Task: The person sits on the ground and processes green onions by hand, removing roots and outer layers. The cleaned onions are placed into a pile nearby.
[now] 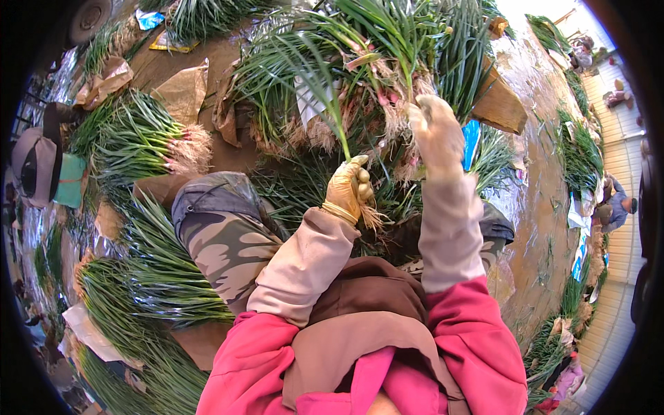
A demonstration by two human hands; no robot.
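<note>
My gloved left hand (348, 189) is closed around a green onion (340, 122); its long leaves rise to the upper left and its pale roots (371, 215) hang out below the fist. To the right, my gloved right hand (438, 129) is raised beside the roots of a big pile of green onions (384, 67), its fingers bent. Blur hides whether those fingers grip a stalk or only touch the pile. Reddish bulbs and tangled roots face me along the pile's near side. Loose green leaves (301, 189) lie on the ground between my knees.
Bundled green onions (140, 140) lie left, with more long-leaved heaps (171, 264) beside my camouflage-clad leg (223, 244). Brown paper (181, 91) and a cardboard flap (498, 98) edge the piles. A person in a cap (36, 166) is at far left; others sit along the right wall.
</note>
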